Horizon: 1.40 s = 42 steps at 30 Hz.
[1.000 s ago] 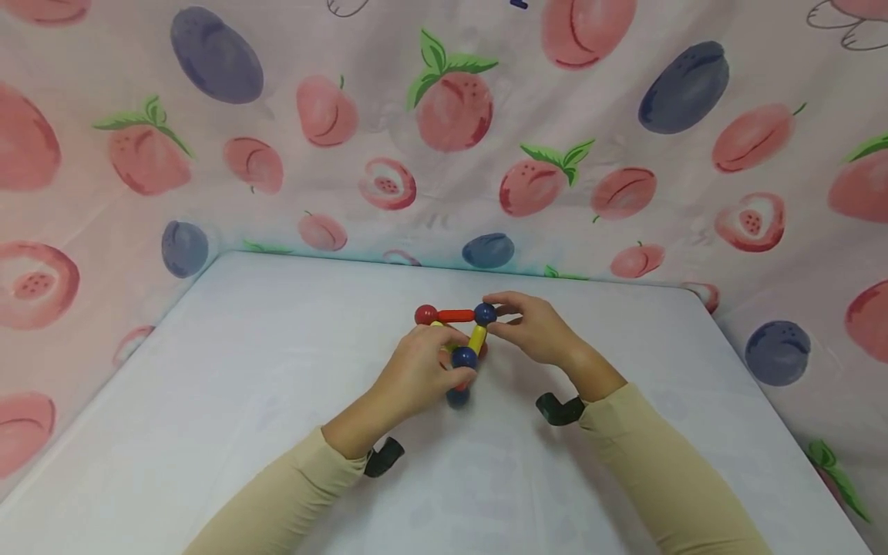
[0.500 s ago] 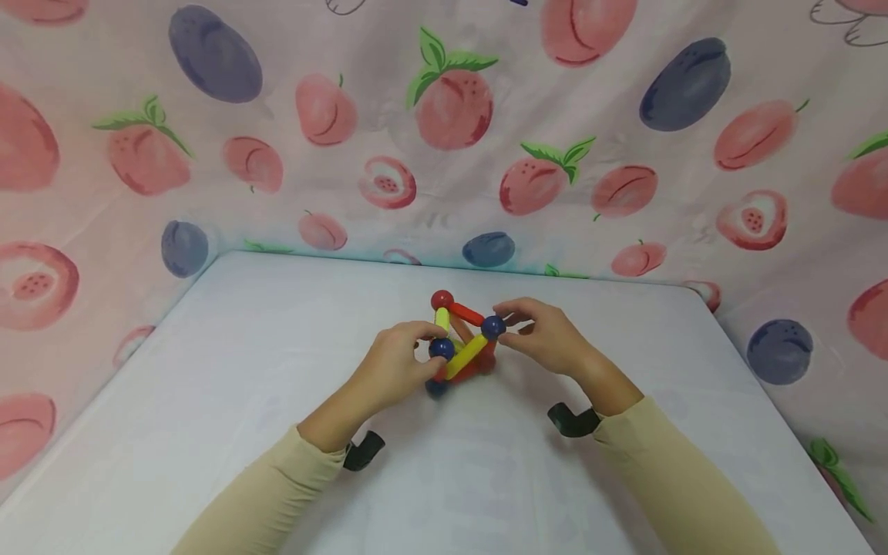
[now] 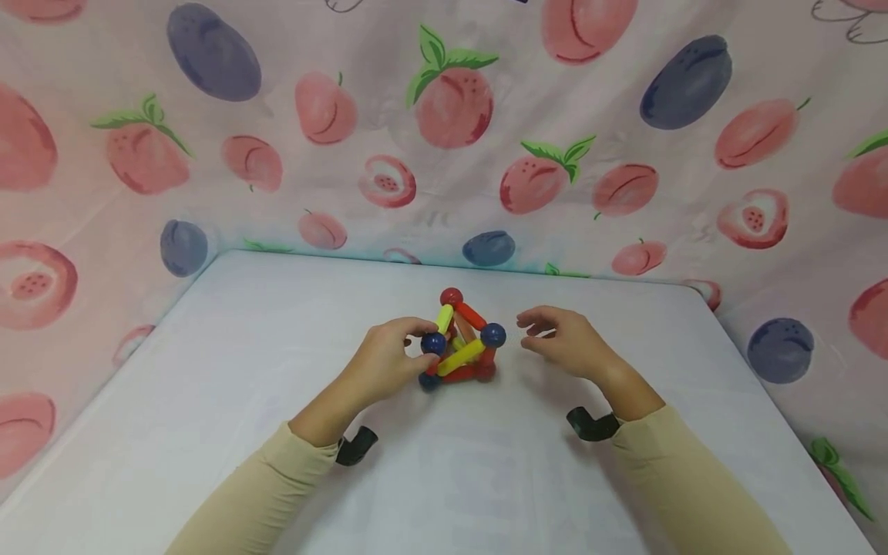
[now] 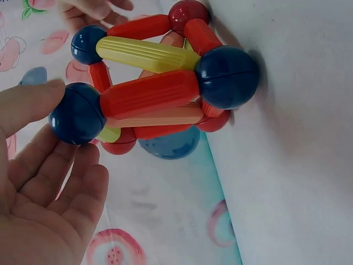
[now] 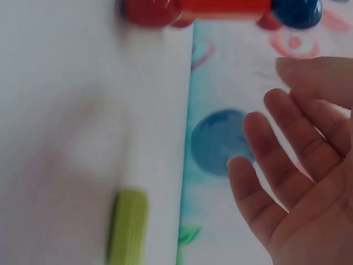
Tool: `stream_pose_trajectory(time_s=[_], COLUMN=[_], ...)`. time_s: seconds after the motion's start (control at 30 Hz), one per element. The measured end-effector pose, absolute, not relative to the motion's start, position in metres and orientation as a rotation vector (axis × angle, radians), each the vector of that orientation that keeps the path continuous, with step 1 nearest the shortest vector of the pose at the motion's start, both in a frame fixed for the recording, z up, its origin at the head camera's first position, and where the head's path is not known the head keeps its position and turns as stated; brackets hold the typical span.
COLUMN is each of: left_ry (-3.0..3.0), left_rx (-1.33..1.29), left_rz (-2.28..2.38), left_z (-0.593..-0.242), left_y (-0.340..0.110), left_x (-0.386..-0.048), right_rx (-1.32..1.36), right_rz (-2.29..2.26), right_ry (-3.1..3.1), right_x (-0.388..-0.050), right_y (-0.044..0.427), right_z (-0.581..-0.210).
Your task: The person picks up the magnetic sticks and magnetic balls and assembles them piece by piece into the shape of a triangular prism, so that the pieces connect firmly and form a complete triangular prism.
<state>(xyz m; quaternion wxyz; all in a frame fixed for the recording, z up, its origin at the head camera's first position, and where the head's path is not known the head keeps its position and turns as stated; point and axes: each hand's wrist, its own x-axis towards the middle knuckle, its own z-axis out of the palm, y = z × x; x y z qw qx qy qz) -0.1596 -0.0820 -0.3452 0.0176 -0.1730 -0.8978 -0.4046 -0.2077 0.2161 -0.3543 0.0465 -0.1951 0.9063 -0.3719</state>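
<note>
A toy frame of coloured rods and balls (image 3: pixel 461 358) stands on the table, a box-like shape of red, yellow and orange rods. Pinched between my left thumb and fingers is a dark blue ball (image 4: pixel 77 113) at one upper corner; my left hand (image 3: pixel 388 358) is at the frame's left side. A second blue ball (image 3: pixel 493 334) tops the right corner, and a red ball (image 3: pixel 451 297) the far one. My right hand (image 3: pixel 572 343) hovers to the right, apart from the frame, its fingers loosely bent around nothing.
In the right wrist view a yellow-green rod (image 5: pixel 129 229) lies on the white table (image 3: pixel 444 478), apart from the frame. Behind the table hangs a fruit-print cloth (image 3: pixel 388 100). Dark curved pieces (image 3: pixel 357 445) sit at both wrists.
The frame has been turned, its near blue ball shifting left with my left hand. My right hand has let go of the right blue ball and drawn away to the right.
</note>
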Motion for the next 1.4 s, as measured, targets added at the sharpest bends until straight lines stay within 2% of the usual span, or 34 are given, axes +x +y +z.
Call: stream_pose_trajectory(time_s=[0.43, 0.87, 1.4], left_ry=[-2.781, -2.795, -2.823], left_rx=[-0.512, -0.513, -0.538], left_rz=[-1.249, -1.251, -1.250], left_z=[-0.346, -0.346, -0.345], left_y=[-0.081, -0.082, -0.085], left_x=[-0.161, -0.161, -0.164], right_rx=[-0.472, -0.350, -0.335], right_rz=[-0.971, -0.891, -0.862], right_ry=[2.793, 2.743, 2.781], right_x=[-0.215, -0.217, -0.212], right_y=[0.263, 0.267, 0.261], right_z=[-0.377, -0.394, -0.391])
